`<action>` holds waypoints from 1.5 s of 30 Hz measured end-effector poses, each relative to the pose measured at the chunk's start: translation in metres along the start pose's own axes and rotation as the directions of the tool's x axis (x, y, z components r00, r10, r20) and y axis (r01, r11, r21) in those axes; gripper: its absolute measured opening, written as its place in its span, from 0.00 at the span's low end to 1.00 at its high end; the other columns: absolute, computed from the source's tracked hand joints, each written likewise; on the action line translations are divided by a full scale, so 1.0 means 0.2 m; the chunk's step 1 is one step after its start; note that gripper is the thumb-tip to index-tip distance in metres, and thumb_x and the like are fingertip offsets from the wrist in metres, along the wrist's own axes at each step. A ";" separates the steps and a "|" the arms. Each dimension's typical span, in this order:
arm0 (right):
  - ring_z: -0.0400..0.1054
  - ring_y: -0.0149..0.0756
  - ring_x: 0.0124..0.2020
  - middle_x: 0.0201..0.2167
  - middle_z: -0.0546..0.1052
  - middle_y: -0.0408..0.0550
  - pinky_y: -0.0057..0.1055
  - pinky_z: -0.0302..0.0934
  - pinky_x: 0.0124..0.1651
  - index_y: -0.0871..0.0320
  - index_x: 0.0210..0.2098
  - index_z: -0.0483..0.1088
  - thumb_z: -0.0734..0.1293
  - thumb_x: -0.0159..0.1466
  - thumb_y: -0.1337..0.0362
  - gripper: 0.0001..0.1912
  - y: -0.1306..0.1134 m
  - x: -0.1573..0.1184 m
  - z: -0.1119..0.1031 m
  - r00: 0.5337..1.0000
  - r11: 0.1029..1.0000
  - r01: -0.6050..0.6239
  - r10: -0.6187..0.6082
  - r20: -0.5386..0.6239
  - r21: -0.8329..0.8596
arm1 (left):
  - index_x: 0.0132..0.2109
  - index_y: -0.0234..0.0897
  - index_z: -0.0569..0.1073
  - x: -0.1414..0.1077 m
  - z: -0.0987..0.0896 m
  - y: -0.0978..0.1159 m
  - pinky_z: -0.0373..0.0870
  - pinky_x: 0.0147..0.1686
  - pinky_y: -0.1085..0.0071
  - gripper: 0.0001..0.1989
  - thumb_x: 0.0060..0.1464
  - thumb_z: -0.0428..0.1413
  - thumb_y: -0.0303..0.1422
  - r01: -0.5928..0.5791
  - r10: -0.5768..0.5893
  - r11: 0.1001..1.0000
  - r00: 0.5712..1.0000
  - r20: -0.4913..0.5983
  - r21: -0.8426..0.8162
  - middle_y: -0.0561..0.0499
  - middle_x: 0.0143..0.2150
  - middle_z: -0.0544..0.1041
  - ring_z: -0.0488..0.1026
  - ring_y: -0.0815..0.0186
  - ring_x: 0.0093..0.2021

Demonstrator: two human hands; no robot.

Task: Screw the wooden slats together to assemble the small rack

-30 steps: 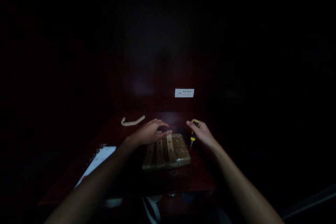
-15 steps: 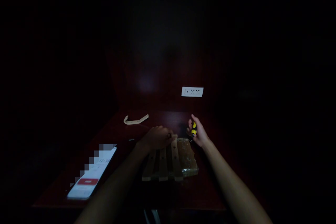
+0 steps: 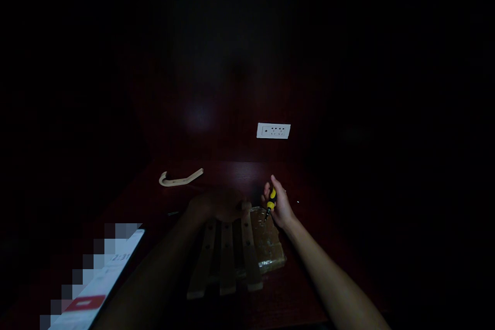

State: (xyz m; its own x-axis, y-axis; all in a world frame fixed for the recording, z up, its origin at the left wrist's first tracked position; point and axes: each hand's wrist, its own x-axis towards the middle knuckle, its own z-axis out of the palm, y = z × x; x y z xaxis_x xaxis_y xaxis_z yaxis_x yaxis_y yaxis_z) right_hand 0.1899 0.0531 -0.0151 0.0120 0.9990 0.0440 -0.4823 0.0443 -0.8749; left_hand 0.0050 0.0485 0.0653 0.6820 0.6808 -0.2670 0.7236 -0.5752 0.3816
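Dark red tabletop leaves open room between a wrapped block and the wall, with a phone at left. Across the block lie three wooden strips, apparently steadied by the person's left hand, its grip too shadowed to tell. Their right hand grasps a screwdriver, tip down; using it would call for careful aim.

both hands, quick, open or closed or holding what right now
Left hand: at the far ends of the wooden strips; too dark to tell whether it grips them.
Right hand: closed, holding the yellow-and-black screwdriver.
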 end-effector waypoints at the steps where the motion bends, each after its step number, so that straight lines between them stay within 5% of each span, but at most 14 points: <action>1: 0.52 0.22 0.11 0.12 0.61 0.36 0.19 0.43 0.12 0.58 0.21 0.66 0.66 0.58 0.45 0.23 0.00 0.00 0.00 1.000 1.000 0.009 -0.010 -0.018 -0.011 | 0.39 0.38 0.73 0.00 0.00 0.01 0.61 0.30 0.73 0.13 0.56 0.49 0.39 -0.008 0.008 1.000 1.000 0.006 -0.009 0.48 0.37 0.77 0.71 0.65 0.33; 20: 0.50 0.20 0.10 0.11 0.61 0.37 0.17 0.37 0.09 0.59 0.21 0.66 0.65 0.58 0.43 0.25 0.02 -0.01 0.01 0.997 0.990 0.028 -0.037 -0.061 -0.141 | 0.35 0.37 0.69 0.00 0.01 0.02 0.56 0.26 0.73 0.12 0.56 0.48 0.40 -0.014 0.013 0.997 1.000 -0.011 -0.074 0.49 0.32 0.76 0.66 0.70 0.26; 33: 0.47 0.19 0.10 0.12 0.61 0.37 0.17 0.38 0.09 0.60 0.21 0.67 0.66 0.58 0.43 0.25 0.00 -0.01 0.01 0.998 0.993 0.038 -0.043 -0.043 -0.110 | 0.43 0.39 0.71 -0.01 0.01 -0.01 0.61 0.30 0.73 0.14 0.52 0.55 0.40 -0.032 0.028 0.980 0.999 -0.019 -0.195 0.50 0.37 0.77 0.71 0.67 0.33; 40: 0.49 0.19 0.09 0.09 0.58 0.34 0.16 0.44 0.10 0.59 0.22 0.67 0.69 0.56 0.46 0.22 -0.05 0.01 -0.03 0.995 1.000 0.014 -0.015 -0.099 -0.017 | 0.50 0.38 0.71 -0.20 -0.16 -0.10 0.67 0.44 0.73 0.20 0.51 0.57 0.41 -0.166 0.124 0.898 0.984 -0.128 -0.406 0.47 0.49 0.76 0.72 0.65 0.47; 45: 0.62 0.24 0.14 0.16 0.70 0.37 0.20 0.60 0.16 0.57 0.29 0.67 0.76 0.50 0.55 0.17 -0.06 0.02 -0.07 0.993 0.996 0.031 -0.021 -0.113 0.089 | 0.45 0.36 0.73 -0.27 -0.33 -0.35 0.68 0.42 0.74 0.17 0.51 0.55 0.41 0.037 -0.157 0.928 0.941 -0.299 -0.372 0.48 0.43 0.78 0.74 0.65 0.43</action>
State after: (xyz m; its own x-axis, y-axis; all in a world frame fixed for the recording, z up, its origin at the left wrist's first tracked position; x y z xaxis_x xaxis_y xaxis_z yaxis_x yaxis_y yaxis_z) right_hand 0.2078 0.0562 -0.0108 0.1209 0.9926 0.0081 -0.5575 0.0746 -0.8268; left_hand -0.0895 0.0810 0.1120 0.4966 0.8667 -0.0469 0.6568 -0.3399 0.6731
